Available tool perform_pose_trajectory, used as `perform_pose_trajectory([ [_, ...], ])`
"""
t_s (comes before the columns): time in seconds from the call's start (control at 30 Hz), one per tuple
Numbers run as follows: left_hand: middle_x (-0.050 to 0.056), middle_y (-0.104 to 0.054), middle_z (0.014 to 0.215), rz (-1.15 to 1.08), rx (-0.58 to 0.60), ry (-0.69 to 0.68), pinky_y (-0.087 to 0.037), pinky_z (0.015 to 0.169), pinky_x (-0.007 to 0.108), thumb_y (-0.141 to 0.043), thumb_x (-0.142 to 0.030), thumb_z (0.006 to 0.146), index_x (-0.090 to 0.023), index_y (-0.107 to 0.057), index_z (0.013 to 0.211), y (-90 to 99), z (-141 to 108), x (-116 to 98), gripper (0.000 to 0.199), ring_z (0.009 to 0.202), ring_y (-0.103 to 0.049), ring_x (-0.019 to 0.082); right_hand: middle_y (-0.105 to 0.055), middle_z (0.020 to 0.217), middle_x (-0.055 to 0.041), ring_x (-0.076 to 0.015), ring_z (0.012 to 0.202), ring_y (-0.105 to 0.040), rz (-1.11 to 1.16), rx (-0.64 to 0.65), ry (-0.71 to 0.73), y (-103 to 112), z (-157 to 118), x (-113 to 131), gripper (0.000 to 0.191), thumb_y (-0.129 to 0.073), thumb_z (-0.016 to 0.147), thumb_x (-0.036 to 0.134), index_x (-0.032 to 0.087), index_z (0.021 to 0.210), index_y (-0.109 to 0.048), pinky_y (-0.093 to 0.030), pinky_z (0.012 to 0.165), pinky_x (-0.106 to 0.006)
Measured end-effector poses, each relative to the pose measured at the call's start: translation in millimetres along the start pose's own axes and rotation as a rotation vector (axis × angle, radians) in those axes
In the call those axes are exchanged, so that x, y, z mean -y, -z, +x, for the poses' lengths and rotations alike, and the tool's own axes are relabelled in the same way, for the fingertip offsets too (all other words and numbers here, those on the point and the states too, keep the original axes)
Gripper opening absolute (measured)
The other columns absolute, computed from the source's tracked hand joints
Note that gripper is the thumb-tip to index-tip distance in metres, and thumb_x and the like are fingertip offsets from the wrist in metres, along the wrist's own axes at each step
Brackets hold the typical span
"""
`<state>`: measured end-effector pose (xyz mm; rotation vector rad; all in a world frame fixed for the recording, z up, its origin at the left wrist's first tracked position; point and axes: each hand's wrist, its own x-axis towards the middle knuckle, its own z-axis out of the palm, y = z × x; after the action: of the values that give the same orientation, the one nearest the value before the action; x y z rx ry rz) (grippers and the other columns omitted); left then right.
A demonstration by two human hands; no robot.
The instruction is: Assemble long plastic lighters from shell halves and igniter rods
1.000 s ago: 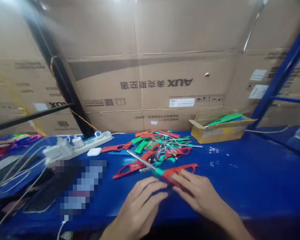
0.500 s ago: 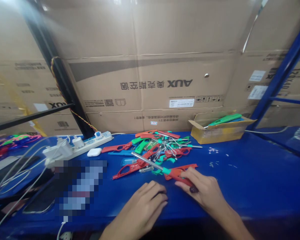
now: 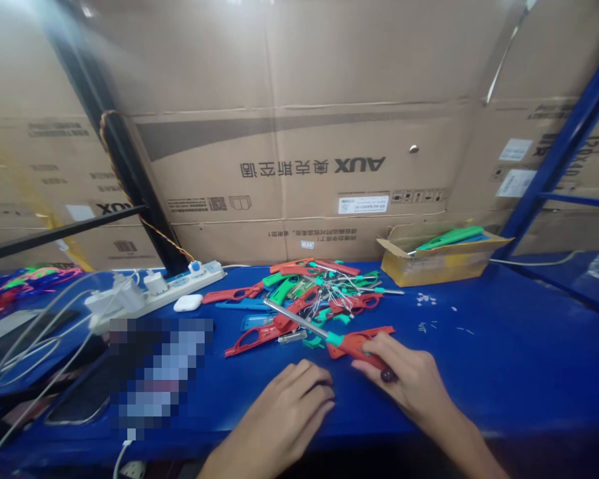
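Note:
My right hand (image 3: 406, 372) is closed around the orange handle of a long-necked gas lighter (image 3: 299, 324). Its metal barrel points up and left, and a teal collar joins barrel and handle. A dark round spot shows by my right thumb. Behind the handle lies another orange lighter casing (image 3: 379, 334). My left hand (image 3: 294, 402) rests on the blue table with its fingers curled in; their inner side is hidden. Ahead of both hands is a pile of orange and green casings, metal barrels, white wires and a clear-blue fuel tank (image 3: 257, 322).
A cardboard box (image 3: 434, 269) with green and blue pieces stands at the back right. Small white bits (image 3: 426, 301) lie before it. To the left are a power strip (image 3: 154, 299), a white earbud case (image 3: 188, 303), cables and a phone with a blurred screen (image 3: 164, 379).
The lighter in my right hand has shifted very slightly to the right. My left hand has stayed in place.

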<state>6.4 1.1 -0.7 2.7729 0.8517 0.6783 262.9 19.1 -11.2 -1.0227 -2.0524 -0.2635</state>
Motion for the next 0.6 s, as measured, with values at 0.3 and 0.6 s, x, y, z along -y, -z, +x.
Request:
perform_pose_trajectory([
  [0.3, 0.005, -0.069, 0.118, 0.012, -0.024, -0.014, -0.054, 0.097, 0.041, -0.048, -0.020, 0.109, -0.018, -0.063, 0.116, 1.0, 0, 0, 0.017, 0.107, -0.064, 0.022, -0.075, 0.109, -0.0061, -0.0142, 0.067, -0.074, -0.026, 0.124, 0.015, 3, 5, 2, 0.040, -0.037, 0.110, 0.048, 0.025, 0.125, -0.067, -0.053, 0.053, -0.023],
  [0.6, 0.005, -0.069, 0.118, 0.013, -0.026, -0.014, -0.056, 0.093, 0.040, -0.050, -0.017, 0.107, -0.019, -0.064, 0.118, 2.7, 2, 0, 0.018, 0.106, -0.065, 0.022, -0.071, 0.130, -0.0102, -0.0211, 0.095, -0.075, -0.153, 0.082, 0.009, 11, 7, -6, 0.030, -0.042, 0.110, 0.032, 0.024, 0.118, -0.070, -0.061, 0.076, -0.032],
])
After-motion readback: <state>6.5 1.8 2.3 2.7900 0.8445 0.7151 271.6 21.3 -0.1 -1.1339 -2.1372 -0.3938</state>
